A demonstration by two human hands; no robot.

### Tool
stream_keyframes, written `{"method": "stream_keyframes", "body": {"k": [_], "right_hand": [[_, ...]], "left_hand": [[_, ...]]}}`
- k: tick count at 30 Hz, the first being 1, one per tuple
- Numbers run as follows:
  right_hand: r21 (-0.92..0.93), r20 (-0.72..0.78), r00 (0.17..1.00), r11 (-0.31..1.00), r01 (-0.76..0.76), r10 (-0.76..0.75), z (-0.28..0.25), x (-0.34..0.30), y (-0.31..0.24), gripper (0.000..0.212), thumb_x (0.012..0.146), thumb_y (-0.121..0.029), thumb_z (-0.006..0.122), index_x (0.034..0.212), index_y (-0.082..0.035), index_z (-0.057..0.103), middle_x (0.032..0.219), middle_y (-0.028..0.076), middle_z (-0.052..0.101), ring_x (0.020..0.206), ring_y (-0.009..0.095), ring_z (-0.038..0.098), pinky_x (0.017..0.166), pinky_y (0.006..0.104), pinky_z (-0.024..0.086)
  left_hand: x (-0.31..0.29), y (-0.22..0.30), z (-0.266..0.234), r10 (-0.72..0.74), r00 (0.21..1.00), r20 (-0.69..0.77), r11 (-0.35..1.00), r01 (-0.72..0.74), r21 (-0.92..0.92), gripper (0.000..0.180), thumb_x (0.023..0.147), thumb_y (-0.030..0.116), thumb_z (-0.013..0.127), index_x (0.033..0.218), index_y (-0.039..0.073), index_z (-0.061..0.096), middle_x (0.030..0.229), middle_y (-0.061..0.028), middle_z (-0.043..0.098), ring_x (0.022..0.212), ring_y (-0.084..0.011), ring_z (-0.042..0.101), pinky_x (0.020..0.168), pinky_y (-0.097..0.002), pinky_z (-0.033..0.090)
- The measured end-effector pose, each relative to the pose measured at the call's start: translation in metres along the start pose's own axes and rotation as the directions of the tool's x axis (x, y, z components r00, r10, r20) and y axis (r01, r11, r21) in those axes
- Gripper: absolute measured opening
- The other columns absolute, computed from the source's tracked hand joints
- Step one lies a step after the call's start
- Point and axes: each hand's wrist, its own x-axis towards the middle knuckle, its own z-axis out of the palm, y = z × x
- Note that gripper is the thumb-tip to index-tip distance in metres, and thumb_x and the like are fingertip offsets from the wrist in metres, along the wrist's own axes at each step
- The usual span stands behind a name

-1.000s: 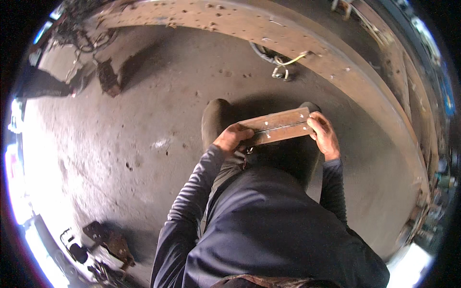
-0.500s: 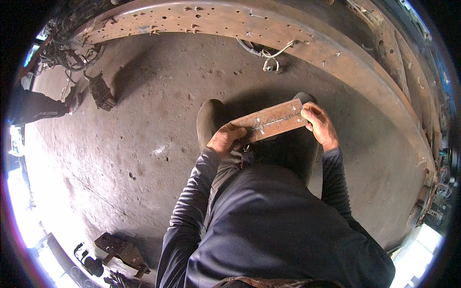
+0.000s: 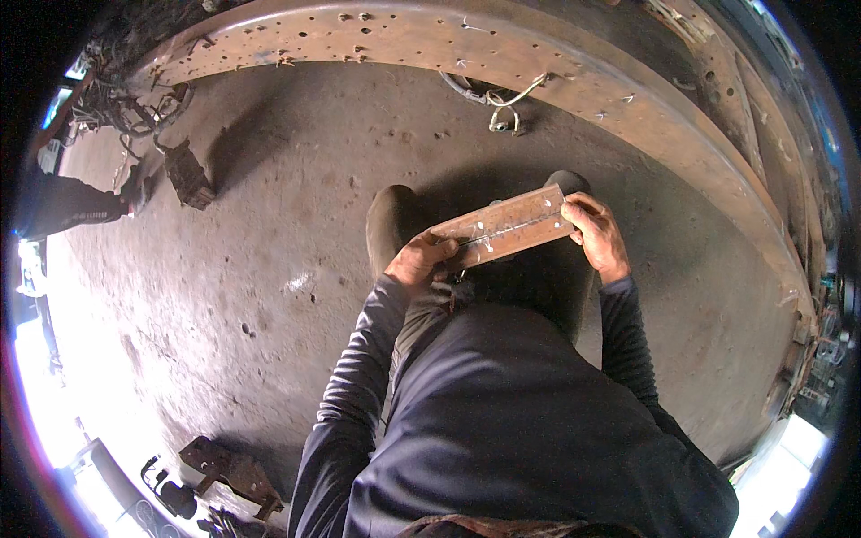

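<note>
A flat, rust-brown metal plate is held between my two hands above my knees. A scribed line runs along its length, with pale chalk-like marks beside it. My left hand grips the plate's left end, its thumb lying on the top face. At the other end, my right hand pinches the right edge, thumb on top and fingers partly hidden below. The plate tilts slightly, its right end farther from me than the left.
A long rusty drilled beam curves across the far side, with a pale hose end below it. A dark metal block stands far left near another person's leg. A rusty bracket lies near left on the concrete floor.
The plate and both hands have barely shifted. The surroundings sit very slightly differently in the picture, from a small head movement.
</note>
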Motion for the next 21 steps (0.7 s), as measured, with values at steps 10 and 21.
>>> {"method": "stream_keyframes", "body": {"k": [10,21], "right_hand": [[0.069,0.005,0.999,0.996,0.053,-0.054,0.003,0.000,0.003,0.028,0.090,-0.037,0.073,0.092,-0.010,0.068,0.074,-0.008,0.050,0.062,0.003,0.040,0.054,0.0213,0.032],[-0.011,-0.039,0.999,1.000,-0.015,0.014,0.000,0.002,0.005,0.031,0.085,-0.039,0.076,0.096,-0.011,0.069,0.082,-0.007,0.055,0.070,0.005,0.046,0.059,0.0218,0.037]], "left_hand": [[0.012,-0.016,-0.008,0.025,0.999,0.039,0.992,-0.020,-0.124,0.038,0.100,0.020,0.060,0.131,-0.003,0.058,0.111,-0.0090,0.070,0.094,-0.0144,0.067,0.084,-0.0292,0.057],[0.007,0.003,-0.011,-0.093,0.995,0.043,0.996,0.092,0.015,0.035,0.100,0.020,0.060,0.127,-0.002,0.061,0.106,-0.0091,0.069,0.082,-0.0123,0.065,0.072,-0.0270,0.054]]}}
